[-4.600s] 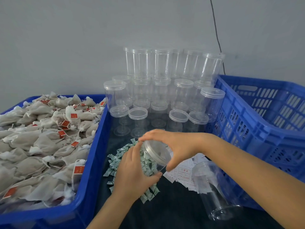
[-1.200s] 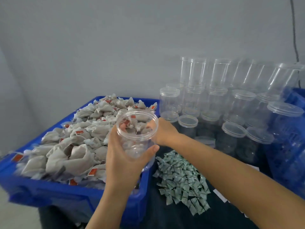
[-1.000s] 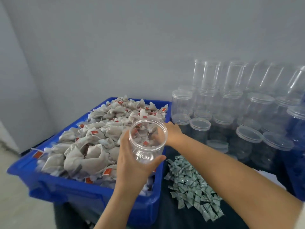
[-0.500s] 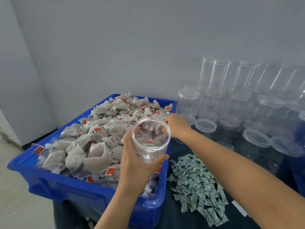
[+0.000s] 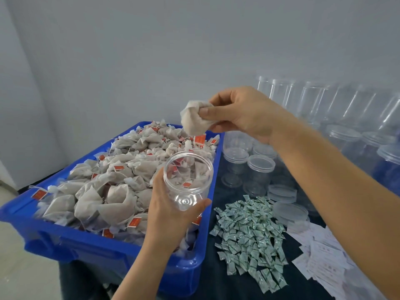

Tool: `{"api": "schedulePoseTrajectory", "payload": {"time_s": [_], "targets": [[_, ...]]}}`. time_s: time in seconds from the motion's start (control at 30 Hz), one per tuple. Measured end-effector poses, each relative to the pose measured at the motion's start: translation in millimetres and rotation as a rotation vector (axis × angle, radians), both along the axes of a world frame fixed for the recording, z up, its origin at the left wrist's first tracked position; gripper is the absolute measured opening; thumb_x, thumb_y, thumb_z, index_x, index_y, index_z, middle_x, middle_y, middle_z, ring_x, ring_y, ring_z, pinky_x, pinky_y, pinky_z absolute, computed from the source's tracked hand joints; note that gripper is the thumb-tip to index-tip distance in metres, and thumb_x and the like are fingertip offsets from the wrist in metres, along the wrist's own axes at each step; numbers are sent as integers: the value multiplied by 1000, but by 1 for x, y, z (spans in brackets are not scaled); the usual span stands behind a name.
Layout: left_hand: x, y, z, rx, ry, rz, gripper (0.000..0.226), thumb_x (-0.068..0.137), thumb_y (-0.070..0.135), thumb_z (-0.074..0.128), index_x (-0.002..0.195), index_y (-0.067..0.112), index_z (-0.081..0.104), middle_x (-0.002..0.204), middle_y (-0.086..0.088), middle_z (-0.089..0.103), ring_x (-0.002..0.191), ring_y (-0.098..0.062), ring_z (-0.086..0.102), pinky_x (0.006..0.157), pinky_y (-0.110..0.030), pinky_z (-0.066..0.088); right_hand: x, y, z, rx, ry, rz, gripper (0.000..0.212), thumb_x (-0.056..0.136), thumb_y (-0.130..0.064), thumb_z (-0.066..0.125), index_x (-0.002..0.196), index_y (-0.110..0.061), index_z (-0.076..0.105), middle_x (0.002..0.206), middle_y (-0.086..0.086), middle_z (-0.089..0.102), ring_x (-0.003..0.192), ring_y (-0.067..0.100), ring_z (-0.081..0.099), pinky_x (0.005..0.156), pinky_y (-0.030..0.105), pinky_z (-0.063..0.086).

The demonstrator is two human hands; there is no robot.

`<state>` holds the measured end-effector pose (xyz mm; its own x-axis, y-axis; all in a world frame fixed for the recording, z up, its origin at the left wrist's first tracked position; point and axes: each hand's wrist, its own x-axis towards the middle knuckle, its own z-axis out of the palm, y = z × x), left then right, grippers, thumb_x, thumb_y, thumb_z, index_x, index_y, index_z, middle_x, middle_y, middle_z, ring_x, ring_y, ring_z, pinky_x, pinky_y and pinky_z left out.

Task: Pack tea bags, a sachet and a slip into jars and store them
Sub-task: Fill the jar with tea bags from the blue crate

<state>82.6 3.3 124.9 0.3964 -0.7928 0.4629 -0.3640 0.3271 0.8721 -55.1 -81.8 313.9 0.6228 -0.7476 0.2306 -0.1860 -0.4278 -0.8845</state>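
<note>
Your left hand [image 5: 171, 215] gripped the empty jar [image 5: 187, 180], tilted; your right hand [image 5: 242, 114] pinched a tea bag [image 5: 193, 120] well above its mouth. A drop from there could have missed, or its tag snagged the rim.

Open air lies above the heaped tea bags [image 5: 104, 187] in the blue crate [image 5: 91, 247], left. Right, lidded jars [image 5: 259, 167] crowd the far counter [image 5: 218, 278]; sachets [image 5: 249, 232] and slips [image 5: 324, 258] cover the near part.
</note>
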Motion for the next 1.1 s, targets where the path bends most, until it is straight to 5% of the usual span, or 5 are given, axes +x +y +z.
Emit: {"api": "schedulePoseTrajectory", "payload": {"time_s": [0.17, 0.6, 0.87, 1.0, 1.1], "targets": [[-1, 2, 4, 12, -12, 8, 87, 48, 64, 74, 118, 67, 23, 123, 40, 37, 116, 26, 33, 79, 0, 34, 12, 10, -19, 29, 87, 51, 22, 74, -21, 81, 87, -10, 67, 71, -5, 74, 70, 12, 74, 62, 19, 59], [-3, 2, -1, -12, -7, 41, 102, 47, 63, 77, 136, 43, 29, 124, 20, 52, 113, 7, 50, 72, -5, 45, 38, 26, -52, -451, 638, 1, 22, 89, -28, 74, 73, -16, 65, 80, 5, 75, 58, 9, 66, 60, 12, 51], [-2, 1, -2, -13, -33, 44, 100, 49, 59, 82, 134, 48, 30, 126, 18, 53, 113, 8, 50, 77, -6, 46, 58, 21, -61, -415, 938, 125, 20, 97, -12, 54, 108, -2, 67, 100, 11, 70, 79, 20, 60, 66, 24, 43], [-2, -1, -5, -4, -64, 37, 99, 49, 55, 84, 130, 55, 27, 125, 10, 57, 107, -14, 61, 83, -34, 54, 65, 16, -62, -455, 1123, 229, 16, 98, -9, 53, 82, -13, 56, 73, -4, 49, 62, 8, 44, 52, 19, 32], [-3, -1, -5, 1, -85, 62, 100, 46, 56, 82, 125, 62, 22, 121, 12, 56, 102, -12, 62, 77, -26, 52, 71, 13, -67, -475, 1186, 281, 31, 98, -9, 53, 70, -19, 49, 70, -4, 47, 60, 8, 42, 52, 18, 32]]}}
